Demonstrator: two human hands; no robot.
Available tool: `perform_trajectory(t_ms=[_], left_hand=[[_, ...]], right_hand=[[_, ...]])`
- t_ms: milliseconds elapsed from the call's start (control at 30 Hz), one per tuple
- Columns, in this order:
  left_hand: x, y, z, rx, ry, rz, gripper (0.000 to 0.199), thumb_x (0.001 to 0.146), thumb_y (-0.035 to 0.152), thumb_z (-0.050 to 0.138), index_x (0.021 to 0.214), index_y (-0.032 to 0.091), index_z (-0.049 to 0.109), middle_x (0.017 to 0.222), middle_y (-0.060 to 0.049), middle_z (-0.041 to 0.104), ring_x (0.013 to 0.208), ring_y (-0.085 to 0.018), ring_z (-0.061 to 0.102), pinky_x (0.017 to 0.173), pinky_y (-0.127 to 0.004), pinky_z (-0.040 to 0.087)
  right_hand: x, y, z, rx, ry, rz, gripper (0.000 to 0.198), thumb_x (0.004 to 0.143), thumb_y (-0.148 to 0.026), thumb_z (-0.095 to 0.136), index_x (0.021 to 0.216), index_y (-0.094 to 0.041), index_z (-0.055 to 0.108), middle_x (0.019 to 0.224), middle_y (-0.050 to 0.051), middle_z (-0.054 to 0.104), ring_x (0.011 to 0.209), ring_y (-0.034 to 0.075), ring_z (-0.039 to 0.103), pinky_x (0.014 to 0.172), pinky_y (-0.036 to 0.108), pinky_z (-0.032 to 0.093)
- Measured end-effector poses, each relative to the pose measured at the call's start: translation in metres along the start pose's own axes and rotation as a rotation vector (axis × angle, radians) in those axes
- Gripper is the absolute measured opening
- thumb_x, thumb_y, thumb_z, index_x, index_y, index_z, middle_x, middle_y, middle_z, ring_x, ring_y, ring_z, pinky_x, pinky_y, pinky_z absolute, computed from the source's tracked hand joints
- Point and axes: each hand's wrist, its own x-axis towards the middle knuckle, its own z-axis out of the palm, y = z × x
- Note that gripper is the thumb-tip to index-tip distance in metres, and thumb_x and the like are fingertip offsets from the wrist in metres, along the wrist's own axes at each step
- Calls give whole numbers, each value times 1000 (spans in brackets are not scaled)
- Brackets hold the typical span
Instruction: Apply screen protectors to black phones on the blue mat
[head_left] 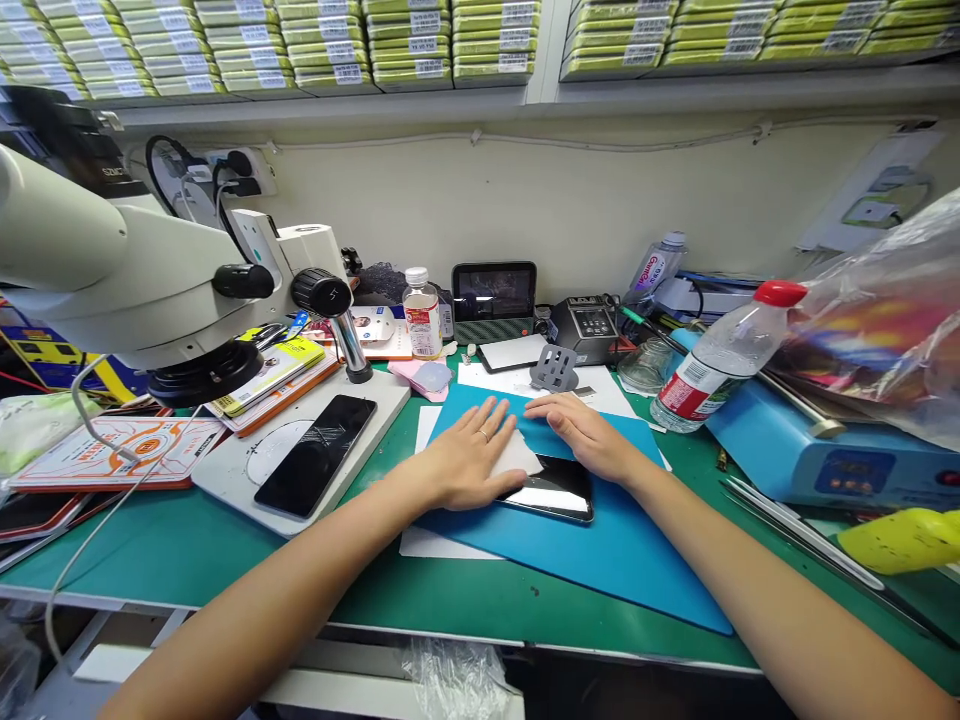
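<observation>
A black smartphone (559, 490) lies face up on a blue mat (592, 555), its glossy screen reflecting light. My left hand (469, 455) is spread flat over the phone's left part, with a white tissue (523, 458) under its fingers; a ring shows on one finger. Beyond the phone's right end, my right hand (585, 435) hovers or rests by the mat with fingers loosely stretched; whether it touches anything I cannot tell. No object shows in its grasp. The phone's left end is hidden beneath my left hand.
On the microscope base (247, 490) to the left lies another dark phone (316, 455), under the microscope (202, 290). A red-capped bottle (720, 360) stands right, near a blue machine (817, 450) and tweezers (802, 530). A grey holder (553, 370) sits behind the mat.
</observation>
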Motion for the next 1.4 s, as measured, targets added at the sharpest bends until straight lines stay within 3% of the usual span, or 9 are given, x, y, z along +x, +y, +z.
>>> perform_trajectory(t_ms=[167,333,567,800,1133,1400], left_hand=[[-3,39,8,-28,1,274,84,101,64,31,157,3,22,165,-22,13,155,-33,7,126,-48,9],[-3,43,7,9,21,457,65,105,53,31,155,12,34,163,-15,30,154,-29,17,127,-44,10],[-1,43,12,35,91,422,58,103,58,34,152,27,41,166,-14,23,153,-37,17,123,-54,18],[3,34,8,93,178,298,52,104,52,34,146,26,50,165,-15,25,152,-39,19,120,-58,19],[3,35,-2,129,176,472,43,102,44,39,139,30,57,148,-15,48,144,-39,34,115,-56,30],[1,45,6,146,163,466,46,102,41,39,146,34,49,151,-13,43,146,-43,29,113,-66,27]], right_hand=[[0,1,1,20,46,-11,63,98,-65,29,102,-21,74,116,13,73,116,29,62,104,50,46],[0,-1,1,15,20,-14,63,98,-66,28,111,-23,72,119,11,73,119,29,61,107,51,45],[0,0,2,32,31,2,64,98,-66,27,111,-24,73,122,12,71,123,29,59,109,54,43],[-1,6,2,27,54,-7,66,98,-68,24,113,-25,73,122,12,70,123,29,59,109,54,43],[-1,7,3,29,46,13,67,98,-67,22,113,-25,73,126,11,68,125,28,58,110,54,42],[-1,5,3,25,10,21,66,98,-67,22,114,-26,72,128,11,67,128,28,55,112,53,41]])
